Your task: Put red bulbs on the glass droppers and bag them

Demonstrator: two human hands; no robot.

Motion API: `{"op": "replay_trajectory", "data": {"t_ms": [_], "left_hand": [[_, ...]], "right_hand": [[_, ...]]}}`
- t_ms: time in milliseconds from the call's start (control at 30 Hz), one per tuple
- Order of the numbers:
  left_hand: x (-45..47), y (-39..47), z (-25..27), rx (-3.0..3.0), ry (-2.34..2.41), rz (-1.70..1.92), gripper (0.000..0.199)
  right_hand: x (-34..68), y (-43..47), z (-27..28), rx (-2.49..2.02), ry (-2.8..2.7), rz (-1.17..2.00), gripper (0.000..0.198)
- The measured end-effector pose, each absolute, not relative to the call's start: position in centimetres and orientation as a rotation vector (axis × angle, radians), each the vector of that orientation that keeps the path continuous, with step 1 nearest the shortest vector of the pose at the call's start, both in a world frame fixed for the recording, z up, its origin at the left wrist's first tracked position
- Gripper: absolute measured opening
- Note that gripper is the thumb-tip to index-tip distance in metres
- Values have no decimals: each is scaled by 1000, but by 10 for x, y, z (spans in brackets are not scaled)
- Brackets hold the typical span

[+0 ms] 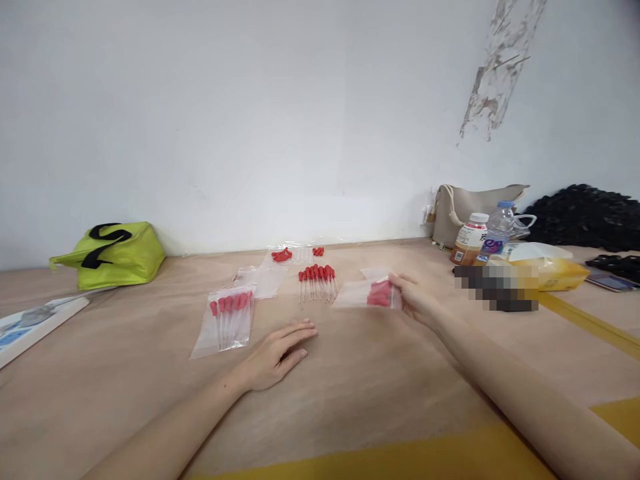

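Observation:
My right hand (pixel 411 297) grips the right edge of a clear plastic bag (pixel 350 295) with red-topped pieces (pixel 379 293) inside. On the brown table surface, my left hand (pixel 280 353) rests with its fingers stretched out, holding nothing. Beyond my left hand, a row of loose droppers (pixel 317 283) with red rubber bulbs and clear stems lies side by side. A clear bag of similar droppers (pixel 230 320) lies to the left of that hand. Farther back are flat clear bags (pixel 267 279) and small heaps of red bulbs (pixel 282 255).
A lime-green bag (pixel 120 257) stands at the back left, a white box (pixel 40 327) at the left edge. To the right are a brown drink bottle (pixel 470 240), a water bottle (pixel 497 230), a yellow tissue pack (pixel 560 267), a beige bag (pixel 470 193) and a black heap (pixel 590 220).

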State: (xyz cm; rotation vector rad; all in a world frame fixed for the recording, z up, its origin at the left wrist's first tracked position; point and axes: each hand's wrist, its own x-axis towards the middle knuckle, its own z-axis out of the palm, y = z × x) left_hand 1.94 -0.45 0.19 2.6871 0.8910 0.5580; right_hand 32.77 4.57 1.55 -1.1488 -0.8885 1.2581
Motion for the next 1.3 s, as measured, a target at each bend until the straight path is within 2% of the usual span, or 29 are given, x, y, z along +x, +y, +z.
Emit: {"op": "replay_trajectory", "data": {"t_ms": [167,300,467,600,667,800,967,1167,1300], "left_hand": [[19,-3,1,2662,919,550,37],[18,-2,0,2662,916,534,36],[19,-4,0,2746,957,549,33],[15,6,0,2886,1245,698,25],[9,19,2,2950,1462,743,21],[-1,49,11,2994,1776,665,15],[-3,80,20,2929,1859,514,26],[-5,111,20,2725,2017,459,25],[-6,113,31,2661,2037,620,30]], "right_hand": [[357,65,14,-1075,-728,977,14],[366,78,-7,-1322,-813,779,15],[378,75,-15,-1552,-809,546,31],[376,64,-7,-1843,-1012,140,30],[366,58,-5,-1838,-1145,44,26],[332,53,-8,-1603,-1449,42,15],[277,74,-3,-1363,-1927,324,9],[234,124,7,-1727,-1600,407,24],[228,147,-2,-1774,-1548,464,31]]}}
